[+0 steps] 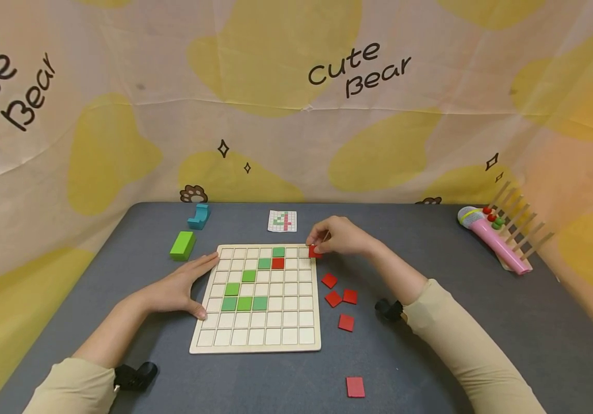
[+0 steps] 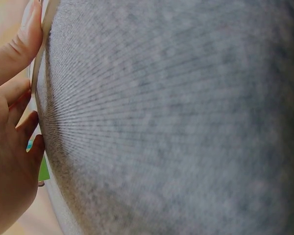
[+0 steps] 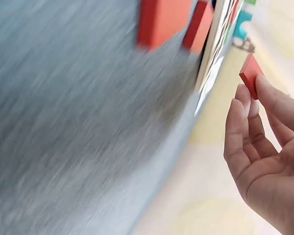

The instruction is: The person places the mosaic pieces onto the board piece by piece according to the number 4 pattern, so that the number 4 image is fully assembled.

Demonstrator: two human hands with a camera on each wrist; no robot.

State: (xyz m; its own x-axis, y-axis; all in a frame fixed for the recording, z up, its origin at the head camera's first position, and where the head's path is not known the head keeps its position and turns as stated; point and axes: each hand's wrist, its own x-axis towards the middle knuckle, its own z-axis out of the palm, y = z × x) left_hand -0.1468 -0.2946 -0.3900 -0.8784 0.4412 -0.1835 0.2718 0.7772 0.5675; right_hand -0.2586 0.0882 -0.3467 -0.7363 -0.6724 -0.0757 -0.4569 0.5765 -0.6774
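The right hand point(image 1: 341, 236) pinches a small red square tile point(image 1: 315, 250) in its grip, just over the top right corner of the pale wooden grid board point(image 1: 257, 339) on the grey bench. The open cells lie leftward of the tile, beside the red tile already set point(image 1: 278, 263). The left hand point(image 1: 179, 287) lies flat and released against the board's left edge.

- Grey cloth-covered worktop point(image 1: 431, 356) fills the lower frame.
- Pale wooden grid board point(image 1: 257, 339) lies at centre.
- Five loose flat red square tiles point(image 1: 346, 322) lie right of it.
- Green rectangular block point(image 1: 182, 245) and blue notched block point(image 1: 199, 217) lie at upper left.
- Small printed pattern card point(image 1: 282, 221) lies above the board.
- Pink toy microphone point(image 1: 493, 238) lies at far right.
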